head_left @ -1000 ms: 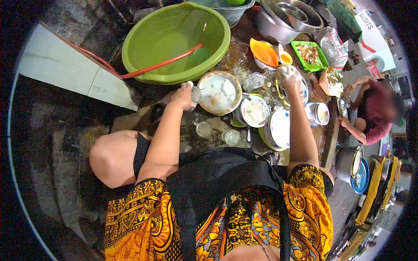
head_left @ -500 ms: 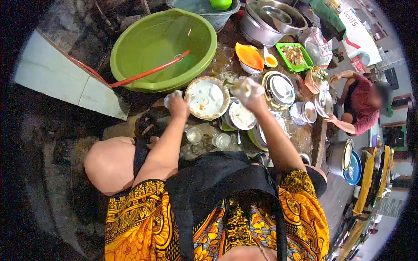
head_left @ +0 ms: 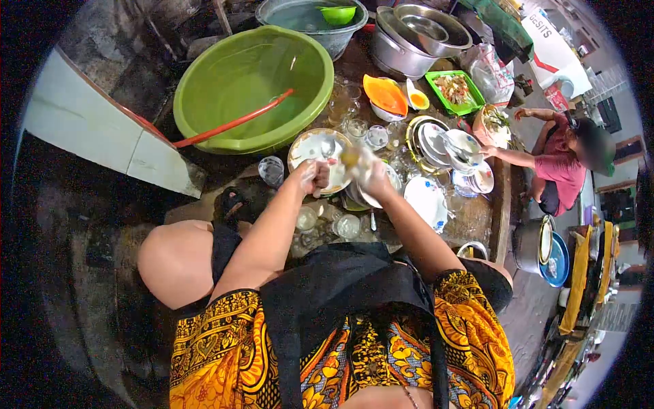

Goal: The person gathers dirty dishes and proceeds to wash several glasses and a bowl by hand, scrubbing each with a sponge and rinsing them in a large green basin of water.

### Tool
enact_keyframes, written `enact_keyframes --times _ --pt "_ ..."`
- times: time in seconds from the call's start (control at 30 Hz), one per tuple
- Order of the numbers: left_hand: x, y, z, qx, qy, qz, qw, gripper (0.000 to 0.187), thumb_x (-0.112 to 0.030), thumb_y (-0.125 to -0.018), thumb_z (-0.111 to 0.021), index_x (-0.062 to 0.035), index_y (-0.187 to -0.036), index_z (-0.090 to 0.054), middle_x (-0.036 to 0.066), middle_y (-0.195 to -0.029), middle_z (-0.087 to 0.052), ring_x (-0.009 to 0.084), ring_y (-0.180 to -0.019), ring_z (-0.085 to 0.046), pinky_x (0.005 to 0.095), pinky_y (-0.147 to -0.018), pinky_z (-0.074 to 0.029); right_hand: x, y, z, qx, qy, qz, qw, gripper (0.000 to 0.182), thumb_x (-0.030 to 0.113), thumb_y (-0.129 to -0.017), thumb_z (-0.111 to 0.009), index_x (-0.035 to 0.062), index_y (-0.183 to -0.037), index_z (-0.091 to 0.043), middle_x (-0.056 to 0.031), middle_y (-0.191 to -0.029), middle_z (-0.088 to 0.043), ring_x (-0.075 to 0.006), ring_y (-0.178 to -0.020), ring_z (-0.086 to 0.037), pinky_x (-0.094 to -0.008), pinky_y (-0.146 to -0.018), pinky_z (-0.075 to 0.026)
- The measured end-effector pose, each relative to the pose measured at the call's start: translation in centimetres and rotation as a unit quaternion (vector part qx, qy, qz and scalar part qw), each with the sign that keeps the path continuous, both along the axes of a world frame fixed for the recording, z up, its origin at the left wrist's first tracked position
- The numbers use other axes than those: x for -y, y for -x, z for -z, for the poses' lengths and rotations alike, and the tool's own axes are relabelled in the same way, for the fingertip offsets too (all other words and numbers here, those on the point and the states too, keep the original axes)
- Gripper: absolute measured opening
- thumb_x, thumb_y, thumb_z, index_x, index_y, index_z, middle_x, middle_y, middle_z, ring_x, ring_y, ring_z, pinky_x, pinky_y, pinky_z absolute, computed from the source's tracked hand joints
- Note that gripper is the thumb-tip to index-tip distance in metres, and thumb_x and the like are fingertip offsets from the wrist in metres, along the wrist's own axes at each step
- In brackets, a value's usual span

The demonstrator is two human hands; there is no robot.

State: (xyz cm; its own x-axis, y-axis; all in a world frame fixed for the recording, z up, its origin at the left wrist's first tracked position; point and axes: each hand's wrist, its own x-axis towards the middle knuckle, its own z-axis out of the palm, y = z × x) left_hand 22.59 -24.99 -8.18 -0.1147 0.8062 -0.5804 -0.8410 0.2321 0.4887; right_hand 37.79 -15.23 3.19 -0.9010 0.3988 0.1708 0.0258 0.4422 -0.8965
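Observation:
My left hand is closed in a fist at the near rim of a brown-edged white plate with suds in it; what its fingers hold is hidden. A spoon's bowl shows inside the plate, just beyond that hand. Soapy and blurred, my right hand grips a yellowish sponge by the plate's right side. To the left stands a soapy glass, apart from my hand. Stacked plates lie beneath my right hand, partly covered by it.
A big green basin with an orange hose stands at back left. Glasses sit near me. A blue-flowered plate, an orange bowl and metal pots are rightward. A co-worker reaches to a bowl.
My left hand has let go of the glass and moved right to the plate. My right hand has moved slightly left and down. The co-worker's hand has reached to the bowl on the stack.

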Motion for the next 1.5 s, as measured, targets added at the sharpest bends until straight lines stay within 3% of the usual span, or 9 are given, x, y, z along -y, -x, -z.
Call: enact_keyframes --times 0.07,0.1,0.5,0.53,0.87,0.93,1.17,1.2,1.5 --pt "-0.2 -0.8 -1.7 0.013 -0.031 0.049 0.998 0.017 -0.015 -0.086 -0.043 -0.0066 -0.096 -0.053 -0.007 -0.049 -0.025 0.0064 -0.038 -0.022 0.0229 -0.037 -0.019 -4.2 2.0 6.2 -0.051 -0.317 0.075 0.944 0.035 0.012 -0.076 -0.051 0.0031 -0.109 -0.047 -0.012 -0.093 -0.059 -0.0186 -0.082 -0.057 -0.0293 -0.072 -0.046" --pt "-0.4 -1.7 -3.1 0.025 -0.035 0.055 0.998 0.013 -0.015 -0.085 -0.043 -0.0086 -0.089 -0.053 -0.008 -0.049 -0.026 0.0068 -0.037 -0.021 0.0233 -0.036 -0.017 -2.3 2.2 5.3 -0.116 0.084 0.083 0.986 0.035 0.012 -0.075 -0.053 0.0054 -0.109 -0.047 -0.0107 -0.094 -0.059 -0.0196 -0.081 -0.057 -0.0299 -0.07 -0.047" --pt "-0.8 -4.9 -4.7 -0.042 -0.062 0.111 0.991 0.013 -0.015 -0.086 -0.038 -0.0094 -0.077 -0.046 -0.003 -0.054 -0.035 0.0064 -0.037 -0.028 0.0198 -0.028 -0.02 -2.5 1.5 8.9 -0.019 -0.044 0.167 0.985 0.028 0.013 -0.075 -0.06 0.0008 -0.099 -0.053 -0.0192 -0.098 -0.055 -0.0348 -0.089 -0.053 -0.0411 -0.081 -0.042" --pt "-0.8 -4.9 -3.8 -0.041 -0.061 0.109 0.991 0.013 -0.015 -0.086 -0.038 -0.0094 -0.077 -0.046 -0.003 -0.054 -0.035 0.0064 -0.037 -0.028 0.0198 -0.028 -0.02 -3.2 1.2 9.9 -0.029 -0.405 0.045 0.913 0.03 0.014 -0.076 -0.06 -0.0004 -0.1 -0.051 -0.0215 -0.102 -0.052 -0.0358 -0.097 -0.049 -0.0429 -0.088 -0.038" --pt "0.0 -4.6 -5.2 0.01 -0.095 0.082 0.992 0.016 -0.018 -0.09 -0.041 -0.0043 -0.089 -0.049 -0.006 -0.054 -0.032 0.0038 -0.038 -0.023 0.0189 -0.034 -0.019 -4.0 0.0 9.3 -0.144 0.157 0.153 0.965 0.027 0.024 -0.079 -0.057 0.0059 -0.099 -0.054 -0.0065 -0.082 -0.058 -0.0199 -0.073 -0.056 -0.0319 -0.062 -0.045" --pt "0.4 -4.5 -4.6 0.066 -0.108 0.085 0.988 0.014 -0.017 -0.09 -0.043 -0.0042 -0.088 -0.049 -0.006 -0.053 -0.031 0.0042 -0.037 -0.022 0.0192 -0.035 -0.019 -2.8 2.3 12.1 -0.069 0.731 0.127 0.667 0.027 0.018 -0.076 -0.061 0.0079 -0.1 -0.054 -0.0022 -0.08 -0.058 -0.0162 -0.069 -0.056 -0.0306 -0.059 -0.046" --pt "3.6 -0.8 -4.3 -0.063 0.031 0.215 0.974 0.019 -0.018 -0.089 -0.044 -0.0022 -0.096 -0.053 -0.006 -0.053 -0.032 0.0042 -0.038 -0.023 0.0203 -0.035 -0.019 -3.3 3.5 16.6 -0.024 -0.02 0.158 0.987 0.021 0.018 -0.073 -0.063 0.0037 -0.089 -0.06 -0.005 -0.075 -0.058 -0.0131 -0.06 -0.054 -0.0263 -0.049 -0.044" --pt "4.5 0.3 -4.3 -0.078 0.055 0.225 0.97 0.019 -0.017 -0.089 -0.044 -0.0025 -0.096 -0.053 -0.006 -0.053 -0.032 0.0042 -0.038 -0.024 0.0204 -0.034 -0.02 -1.9 3.2 11.7 0.008 0.332 0.265 0.905 0.021 0.017 -0.073 -0.062 0.0052 -0.09 -0.06 -0.0042 -0.073 -0.057 -0.0132 -0.058 -0.052 -0.0266 -0.045 -0.042" --pt "10.1 7.0 2.0 -0.225 0.275 0.043 0.934 0.02 -0.014 -0.083 -0.041 -0.0009 -0.099 -0.043 0.015 -0.069 -0.053 0.0188 -0.051 -0.053 0.0403 -0.048 -0.052 -9.1 -1.6 14.3 0.017 0.483 0.371 0.793 0.021 0.023 -0.078 -0.055 0.0112 -0.095 -0.054 -0.0068 -0.09 -0.057 -0.0219 -0.073 -0.056 -0.0362 -0.052 -0.049"
